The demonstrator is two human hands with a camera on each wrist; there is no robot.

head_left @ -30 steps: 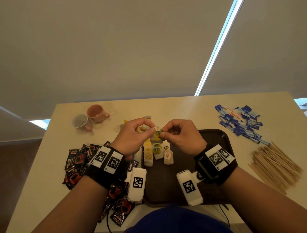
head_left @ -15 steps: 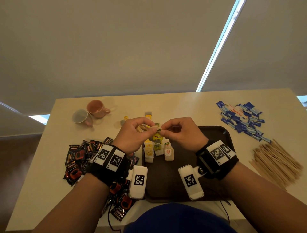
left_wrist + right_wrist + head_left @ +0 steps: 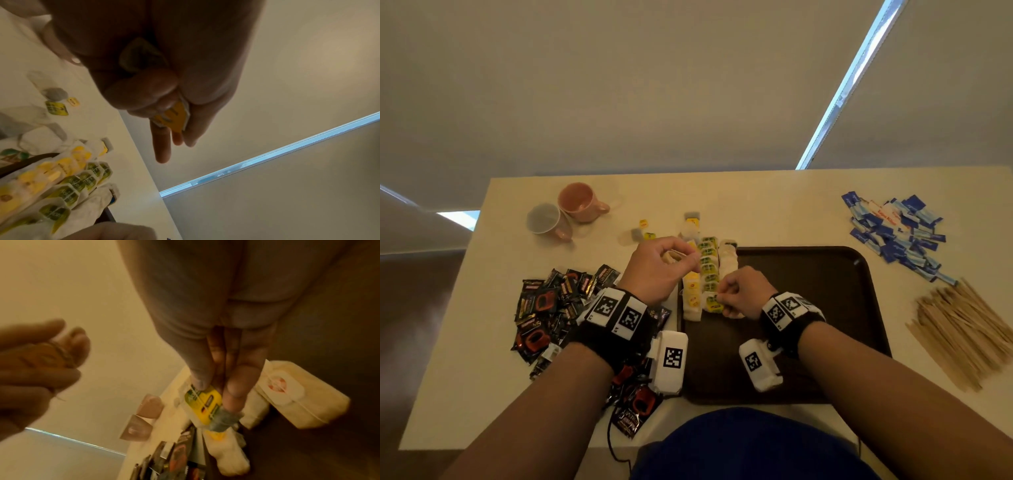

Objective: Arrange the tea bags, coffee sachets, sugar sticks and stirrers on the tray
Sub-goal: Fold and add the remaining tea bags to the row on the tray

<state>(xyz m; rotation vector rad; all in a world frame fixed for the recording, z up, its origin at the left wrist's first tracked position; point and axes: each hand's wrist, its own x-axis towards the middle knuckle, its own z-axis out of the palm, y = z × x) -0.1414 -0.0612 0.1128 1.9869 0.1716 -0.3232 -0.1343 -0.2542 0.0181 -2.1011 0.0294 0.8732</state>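
A dark brown tray [image 3: 808, 308] lies in front of me. Rows of tea bags [image 3: 709, 270] run along its left side. My left hand [image 3: 686, 258] hovers over the tray's left edge and grips a yellow-tagged tea bag [image 3: 174, 118], its pouch tucked in the palm. My right hand [image 3: 719, 298] pinches a green-tagged tea bag [image 3: 205, 398] by its tag, low at the near end of the green-tagged row. Coffee sachets [image 3: 551, 301] are heaped left of the tray. Blue sugar sticks [image 3: 893, 233] and wooden stirrers [image 3: 962, 329] lie to its right.
Two pink cups [image 3: 565, 216] stand at the back left of the table. A few loose tea bags [image 3: 690, 221] lie on the table behind the tray. A white tea bag with a red tag [image 3: 287, 389] lies on the tray beside my right hand. The tray's right half is bare.
My hands, joined on one tea bag before, have parted. The right hand carried the green-tagged tea bag down to the near end of the row. The left hand stayed raised with its tea bag.
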